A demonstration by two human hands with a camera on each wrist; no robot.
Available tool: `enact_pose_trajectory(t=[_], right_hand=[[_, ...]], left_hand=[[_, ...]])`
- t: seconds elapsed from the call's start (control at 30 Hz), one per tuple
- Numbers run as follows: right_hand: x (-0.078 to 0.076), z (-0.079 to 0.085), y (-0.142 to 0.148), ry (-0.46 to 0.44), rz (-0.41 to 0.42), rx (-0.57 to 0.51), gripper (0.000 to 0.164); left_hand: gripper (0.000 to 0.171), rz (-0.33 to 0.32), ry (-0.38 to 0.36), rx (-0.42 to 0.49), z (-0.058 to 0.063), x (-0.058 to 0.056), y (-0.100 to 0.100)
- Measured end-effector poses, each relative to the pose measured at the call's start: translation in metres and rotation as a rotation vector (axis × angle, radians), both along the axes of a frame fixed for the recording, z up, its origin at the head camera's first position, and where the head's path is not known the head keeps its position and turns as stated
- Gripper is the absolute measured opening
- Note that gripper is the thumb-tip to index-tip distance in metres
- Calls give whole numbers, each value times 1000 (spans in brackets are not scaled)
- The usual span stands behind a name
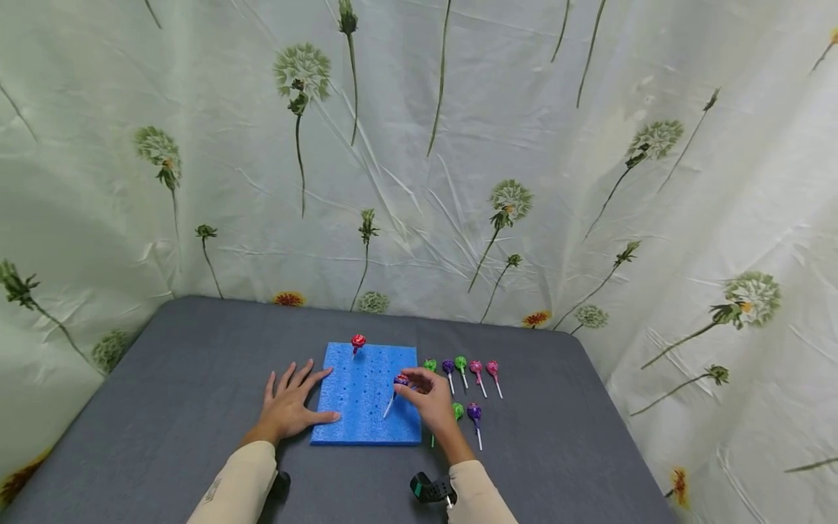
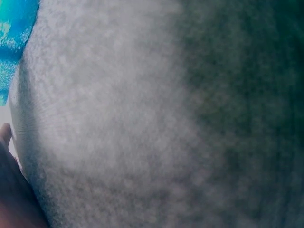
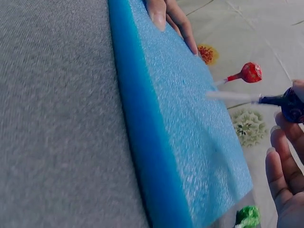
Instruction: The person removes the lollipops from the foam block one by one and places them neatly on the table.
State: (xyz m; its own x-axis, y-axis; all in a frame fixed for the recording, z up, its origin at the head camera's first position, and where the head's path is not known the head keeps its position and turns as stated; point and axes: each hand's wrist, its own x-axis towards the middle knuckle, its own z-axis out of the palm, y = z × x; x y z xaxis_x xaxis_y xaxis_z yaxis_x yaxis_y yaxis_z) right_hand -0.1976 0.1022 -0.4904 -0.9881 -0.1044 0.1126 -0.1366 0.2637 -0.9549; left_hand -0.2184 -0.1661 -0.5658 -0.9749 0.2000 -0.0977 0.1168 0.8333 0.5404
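Observation:
A blue foam board [image 1: 347, 431] dotted with small holes lies on the table. Fingers spread, my left hand [image 1: 291, 404] rests at its left edge, the thumb on the board. Over the board's right half, my right hand [image 1: 432, 404] pinches a dark blue lollipop [image 3: 290, 107] by its wrapped head. Its white stick slants down toward the foam; whether the tip touches cannot be told. A red lollipop [image 1: 357, 340] stands upright near the board's far edge. In the left wrist view, only blurred grey cloth, a corner of foam [image 2: 14, 42] and part of the hand show.
Right of the board lie several loose lollipops: green [image 1: 461, 362], purple [image 1: 448, 366], pink [image 1: 476, 367], and a nearer purple one [image 1: 474, 413]. My right hand partly covers some green ones. Behind the grey table [image 1: 556, 422] hangs a flower-printed curtain [image 1: 419, 218].

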Motion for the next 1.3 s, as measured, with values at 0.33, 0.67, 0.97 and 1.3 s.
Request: enact_pose_trajectory(t=[0.33, 0.67, 0.97, 1.3], right_hand=[[9, -4, 18, 6, 15, -21, 23], [14, -6, 34, -47, 30, -57, 24], [9, -28, 51, -11, 20, -129, 22], [7, -42, 63, 27, -30, -205, 24]], left_hand=[[99, -11, 18, 22, 0, 4, 0], [100, 5, 22, 0, -2, 5, -2], [100, 3, 16, -1, 0, 3, -1], [100, 0, 8, 12, 2, 2, 1]])
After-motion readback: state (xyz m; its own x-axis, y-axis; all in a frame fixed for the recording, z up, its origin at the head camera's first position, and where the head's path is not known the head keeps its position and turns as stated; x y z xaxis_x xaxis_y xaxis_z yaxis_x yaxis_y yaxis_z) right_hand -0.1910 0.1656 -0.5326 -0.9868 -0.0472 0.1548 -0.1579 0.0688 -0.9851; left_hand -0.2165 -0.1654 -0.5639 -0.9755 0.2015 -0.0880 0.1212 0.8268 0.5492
